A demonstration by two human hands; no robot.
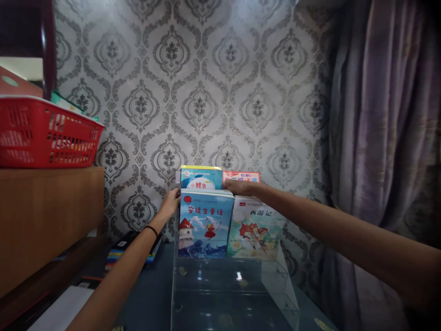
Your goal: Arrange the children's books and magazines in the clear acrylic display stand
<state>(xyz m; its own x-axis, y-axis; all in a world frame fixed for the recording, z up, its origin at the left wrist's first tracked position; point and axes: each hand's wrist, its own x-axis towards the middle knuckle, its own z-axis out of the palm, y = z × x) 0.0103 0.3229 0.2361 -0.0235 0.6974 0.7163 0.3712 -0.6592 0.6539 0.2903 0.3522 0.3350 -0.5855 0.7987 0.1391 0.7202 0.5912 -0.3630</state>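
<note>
A clear acrylic rack [220, 276] holds upright picture books in two tiers. In the back row, a blue book [203, 174] with a yellow top edge stands beside a pink-red book [253, 176]. In front of them are a blue fairy-tale book [206, 223] and a pale green-white book [257, 230]. My left hand [171, 202], a black band at its wrist, closes at the left edge of the blue books; its fingertips are partly hidden. Reaching over the pale book, my right hand [236, 185] grips the back blue book's right edge, its fingers curled.
At left, a red plastic basket [51, 133] rests on a wooden cabinet [51, 216]. A stack of books [132, 246] and a white sheet or book [64, 308] lie on the dark tabletop [151, 285]. A curtain [382, 138] hangs at right, before the patterned wall.
</note>
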